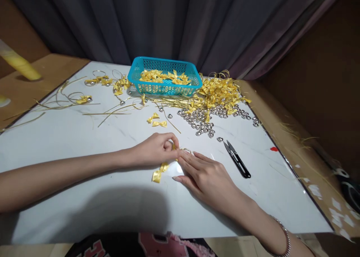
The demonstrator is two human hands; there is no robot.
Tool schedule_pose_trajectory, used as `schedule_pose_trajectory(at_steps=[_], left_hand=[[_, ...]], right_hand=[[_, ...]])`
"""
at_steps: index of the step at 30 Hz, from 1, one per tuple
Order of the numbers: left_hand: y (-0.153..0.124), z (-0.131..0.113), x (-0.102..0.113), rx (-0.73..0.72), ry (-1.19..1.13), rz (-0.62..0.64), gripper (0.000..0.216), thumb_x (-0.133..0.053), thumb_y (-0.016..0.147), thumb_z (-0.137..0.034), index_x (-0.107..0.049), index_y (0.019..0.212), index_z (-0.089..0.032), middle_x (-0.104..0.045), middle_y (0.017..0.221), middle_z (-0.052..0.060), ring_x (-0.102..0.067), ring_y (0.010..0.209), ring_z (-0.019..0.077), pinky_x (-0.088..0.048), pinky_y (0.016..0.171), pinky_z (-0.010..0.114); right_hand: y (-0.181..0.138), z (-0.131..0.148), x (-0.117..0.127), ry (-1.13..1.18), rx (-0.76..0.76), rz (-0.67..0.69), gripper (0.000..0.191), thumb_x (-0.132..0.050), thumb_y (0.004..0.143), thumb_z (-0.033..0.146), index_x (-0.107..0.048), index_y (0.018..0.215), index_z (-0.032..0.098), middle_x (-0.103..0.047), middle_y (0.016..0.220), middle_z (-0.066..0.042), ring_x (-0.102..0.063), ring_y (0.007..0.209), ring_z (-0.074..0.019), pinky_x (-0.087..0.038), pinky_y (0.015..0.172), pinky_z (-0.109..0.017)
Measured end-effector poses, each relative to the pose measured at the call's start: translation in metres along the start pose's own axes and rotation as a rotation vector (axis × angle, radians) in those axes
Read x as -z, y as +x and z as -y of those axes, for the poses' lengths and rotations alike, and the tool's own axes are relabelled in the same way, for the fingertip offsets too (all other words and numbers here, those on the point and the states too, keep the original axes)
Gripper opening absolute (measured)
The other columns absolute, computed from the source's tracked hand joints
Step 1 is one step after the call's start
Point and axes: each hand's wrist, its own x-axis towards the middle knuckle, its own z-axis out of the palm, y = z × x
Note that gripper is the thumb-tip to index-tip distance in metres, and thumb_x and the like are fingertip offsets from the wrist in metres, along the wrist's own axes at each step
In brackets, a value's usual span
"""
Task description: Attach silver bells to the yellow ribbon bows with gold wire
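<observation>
In the middle of the white table my left hand (pixel 157 150) is closed in a pinch, thumb and index finger together. A bit of yellow shows at its fingertips, too small and covered to name. My right hand (pixel 206 176) lies palm down with its fingers stretched out, their tips touching the left fingertips. A thin gold cord loop (pixel 185 151) peeks out just beyond the right fingers, its lower part hidden. Below the left hand lies a yellow ribbon bow (pixel 159 173). Two more bows, one of them a small yellow bow (pixel 159 123), rest farther back.
A turquoise basket (pixel 165 89) holding yellow bows stands at the back. Right of it are a heap of bows with gold cord (pixel 219 90) and scattered silver beads (pixel 201 118). Black thread snips (pixel 237 159) lie right of my hands. Loose gold cords (pixel 64 103) spread at left.
</observation>
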Motion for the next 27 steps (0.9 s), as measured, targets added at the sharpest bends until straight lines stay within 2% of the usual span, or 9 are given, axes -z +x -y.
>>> schedule_pose_trajectory(at_steps=[4,7,10,13,20,27], left_hand=[[0.001,-0.006,0.000,-0.065,0.317,-0.006,0.039,-0.047,0.083,-0.056,-0.049,0.076,-0.018,-0.048,0.056,-0.003,-0.040,0.049,0.0105,-0.026,0.046,0.022],[0.005,-0.009,-0.001,-0.152,0.622,0.009,0.041,-0.034,0.092,-0.047,-0.050,0.070,-0.017,-0.048,0.055,-0.001,-0.039,0.048,0.0118,-0.021,0.047,0.025],[0.008,-0.007,-0.001,-0.213,0.770,0.028,0.039,-0.030,0.095,-0.038,-0.053,0.071,-0.016,-0.047,0.053,0.000,-0.037,0.046,0.0124,-0.019,0.048,0.026],[0.009,-0.006,0.000,-0.211,0.733,0.041,0.039,-0.031,0.095,-0.036,-0.054,0.072,-0.016,-0.049,0.054,0.000,-0.040,0.048,0.0126,-0.022,0.049,0.026],[0.009,-0.017,0.005,-0.080,0.528,0.099,0.040,-0.037,0.093,-0.037,-0.051,0.062,-0.016,-0.051,0.054,0.000,-0.044,0.052,0.0118,-0.028,0.052,0.025],[0.009,-0.021,0.002,-0.117,0.523,0.130,0.040,-0.037,0.093,-0.037,-0.049,0.061,-0.016,-0.048,0.053,-0.002,-0.042,0.050,0.0102,-0.026,0.050,0.024]], right_hand=[[0.000,0.000,0.000,-0.009,0.001,0.015,0.038,-0.042,0.093,0.041,-0.063,0.107,0.012,-0.065,0.115,-0.011,-0.059,0.108,-0.0216,-0.046,0.095,-0.038],[-0.001,0.000,-0.001,-0.015,0.006,0.007,0.043,-0.039,0.094,0.041,-0.056,0.120,0.011,-0.061,0.121,-0.010,-0.057,0.111,-0.0215,-0.045,0.096,-0.039],[-0.003,0.000,-0.001,-0.025,0.005,-0.006,0.045,-0.036,0.096,0.041,-0.052,0.125,0.010,-0.055,0.129,-0.010,-0.055,0.115,-0.0214,-0.042,0.099,-0.041],[-0.004,0.000,-0.003,-0.034,0.005,-0.012,0.045,-0.034,0.096,0.040,-0.052,0.125,0.010,-0.054,0.130,-0.009,-0.053,0.117,-0.0208,-0.041,0.099,-0.042],[-0.005,0.003,-0.005,-0.036,-0.003,-0.029,0.043,-0.034,0.097,0.039,-0.052,0.125,0.011,-0.056,0.128,-0.007,-0.049,0.121,-0.0199,-0.040,0.098,-0.043],[-0.006,0.004,-0.004,-0.021,-0.024,-0.015,0.044,-0.034,0.097,0.040,-0.051,0.125,0.012,-0.060,0.123,-0.007,-0.050,0.120,-0.0209,-0.038,0.098,-0.046]])
